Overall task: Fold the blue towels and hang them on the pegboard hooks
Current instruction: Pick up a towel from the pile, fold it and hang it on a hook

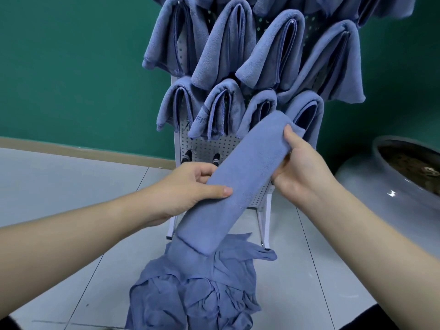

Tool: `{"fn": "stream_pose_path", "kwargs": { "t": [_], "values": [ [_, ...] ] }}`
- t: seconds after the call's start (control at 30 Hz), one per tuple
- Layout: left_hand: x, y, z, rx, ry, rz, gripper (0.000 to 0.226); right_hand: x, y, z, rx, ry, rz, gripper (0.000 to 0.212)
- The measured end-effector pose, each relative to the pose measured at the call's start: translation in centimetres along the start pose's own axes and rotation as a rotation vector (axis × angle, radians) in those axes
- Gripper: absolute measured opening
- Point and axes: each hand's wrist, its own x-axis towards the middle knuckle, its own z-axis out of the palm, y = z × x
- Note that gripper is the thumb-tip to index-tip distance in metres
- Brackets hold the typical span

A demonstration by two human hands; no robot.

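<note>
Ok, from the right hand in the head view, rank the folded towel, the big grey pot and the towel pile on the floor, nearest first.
1. Folded towel: gripped in the right hand itself.
2. Big grey pot: on the floor to the right.
3. Towel pile: on the floor, below and left.

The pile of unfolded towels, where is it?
In the head view, the pile of unfolded towels lies on the floor, bottom centre, before the pegboard stand, below the held towel.
</note>
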Motion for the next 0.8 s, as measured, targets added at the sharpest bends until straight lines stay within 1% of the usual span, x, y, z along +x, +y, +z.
{"fn": "stream_pose_path", "kwargs": {
  "t": [0.1,0.17,0.27,0.33,0.4,0.47,0.5,0.53,0.57,0.6,0.63,0.7,0.73,0.8],
  "values": [
    [-0.6,0.5,-1.0,-0.010,0.004,-0.013,0.041,1.0,0.1,-1.3,-0.122,0.123,0.032,0.019],
    [-1.1,1.2,-2.0,-0.012,0.052,0.040,0.043,1.5,0.2,-2.0,-0.209,0.131,0.064,0.012],
    [-1.8,2.8,-3.8,-0.040,0.138,0.136,0.033,1.9,0.1,-2.7,-0.342,0.077,0.077,0.012],
    [-2.2,3.7,-4.8,-0.088,0.141,0.160,0.034,1.8,0.1,-3.0,-0.516,0.000,0.080,0.020],
    [-2.5,4.0,-5.2,-0.130,0.121,0.158,0.035,1.7,0.5,-3.2,-0.711,-0.036,0.023,0.026],
    [-2.7,4.1,-5.4,-0.163,0.102,0.157,0.027,1.6,0.9,-3.2,-0.858,-0.003,-0.142,0.021],
    [-2.8,4.0,-5.4,-0.176,0.094,0.156,0.024,1.4,1.1,-3.1,-0.933,0.009,-0.283,0.021],
    [-2.8,4.0,-5.5,-0.190,0.087,0.157,0.024,1.0,1.2,-3.0,-1.008,-0.029,-0.450,0.027],
    [-2.9,3.9,-5.6,-0.206,0.082,0.161,0.027,0.5,1.3,-2.8,-1.084,-0.126,-0.599,0.037],
    [-2.9,3.9,-5.5,-0.224,0.080,0.166,0.028,-0.1,1.4,-2.6,-1.167,-0.250,-0.709,0.049],
    [-2.9,3.9,-5.5,-0.241,0.078,0.173,0.026,-0.9,1.6,-2.1,-1.253,-0.359,-0.782,0.060],
    [-2.8,3.9,-5.2,-0.268,0.066,0.186,0.024,-2.0,2.4,-1.4,-1.381,-0.468,-0.875,0.076],
    [-2.8,4.0,-5.0,-0.277,0.059,0.187,0.025,-2.2,2.9,-1.0,-1.394,-0.480,-0.917,0.080],
    [-2.7,4.1,-4.6,-0.285,0.046,0.185,0.029,-2.4,3.7,-0.4,-1.330,-0.467,-0.956,0.081]
  ]
}}
